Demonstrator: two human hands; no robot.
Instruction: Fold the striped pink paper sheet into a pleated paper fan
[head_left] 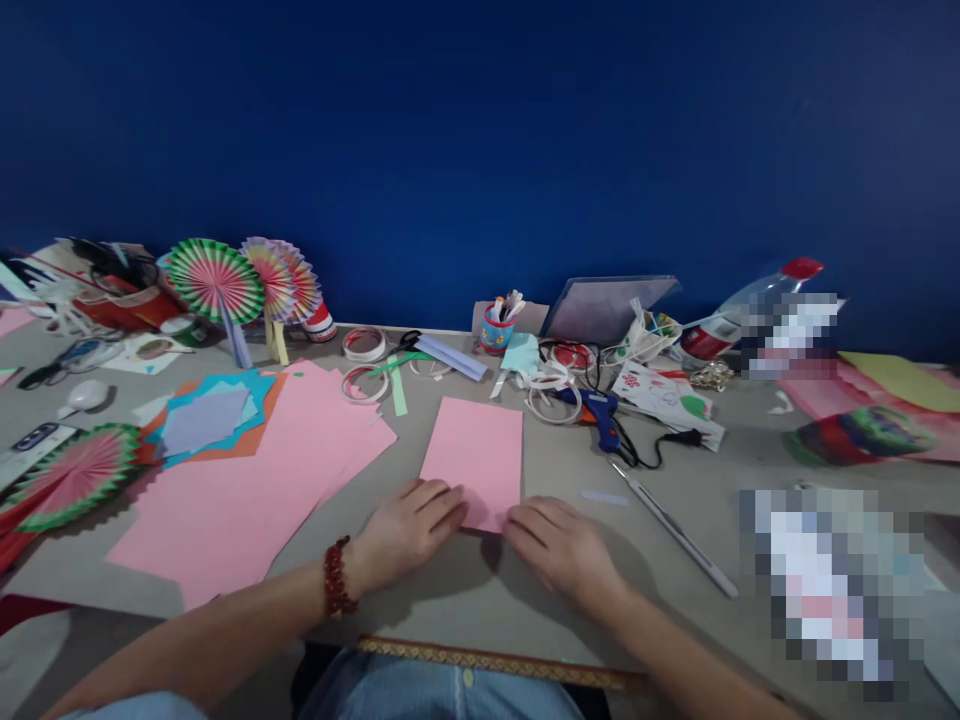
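Observation:
A rectangular sheet of pink paper [480, 455] lies flat in front of me on the grey table. My left hand [411, 532] is at its near left corner, fingers together and bent over the edge. At the near right corner, my right hand [559, 550] has its fingers closed on the paper in the same way. Both thumbs are mostly hidden. Just right of the paper is a small pale strip [604, 497], and beyond that a slim craft knife [675, 530] lies slantwise. Larger pink sheets [277, 490] spread out to the left.
Behind the paper stand tape rolls [365, 345], a pen cup [497, 328] and a blue glue gun [600, 415] with its cord. Folded paper fans [216, 292] stand at the back left. A plastic bottle [739, 310] leans at the back right.

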